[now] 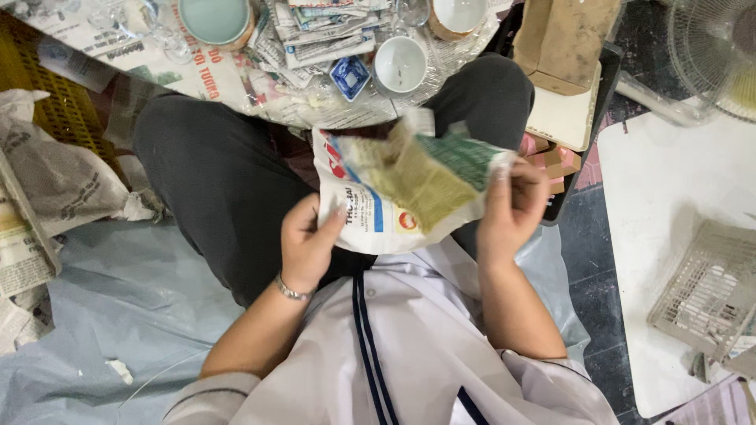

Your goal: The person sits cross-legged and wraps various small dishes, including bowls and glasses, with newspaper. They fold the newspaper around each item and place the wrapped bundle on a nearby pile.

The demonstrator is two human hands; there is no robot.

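Observation:
I sit cross-legged in dark trousers and a white shirt. Both hands hold a bundle wrapped in newspaper (402,185) above my lap. My left hand (309,240), with a metal bracelet on the wrist, grips its lower left edge. My right hand (512,208) grips its right side, fingers curled over the paper. What is inside the wrapping is hidden.
Ahead lie stacked newspapers (323,35), a white cup (399,64), a small blue square dish (349,76), a pale green bowl (214,20) and another bowl (458,16). Cardboard boxes (563,47) stand to the right, with a fan (717,47) and a white wire basket (705,287). Crumpled paper (47,173) lies left.

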